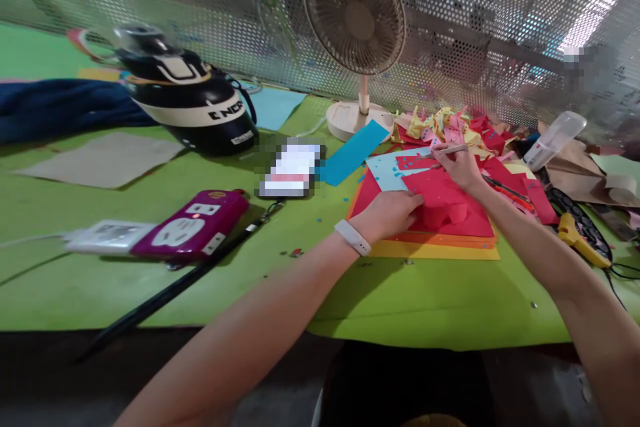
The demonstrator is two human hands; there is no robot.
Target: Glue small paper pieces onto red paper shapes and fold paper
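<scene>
My left hand [387,213], with a white band on its wrist, has its fingers curled on the left edge of a red paper piece [435,193]. My right hand [460,167] pinches a slim, pale pen-like tool [454,149] above the paper; its exact kind is too small to tell. Beneath lie a light blue sheet [385,172] scattered with small blue bits and a stack of red, orange and yellow paper [483,257]. A narrow red strip [407,162] rests on the light blue sheet, near the tool's tip.
A blue paper strip [355,152], a phone [293,170] and a purple power strip [193,223] lie leftward. Behind stand a fan [357,20] and a black jug [195,110]. Paper scraps [450,123], scissors [510,193] and a yellow glue gun [583,243] are rightward.
</scene>
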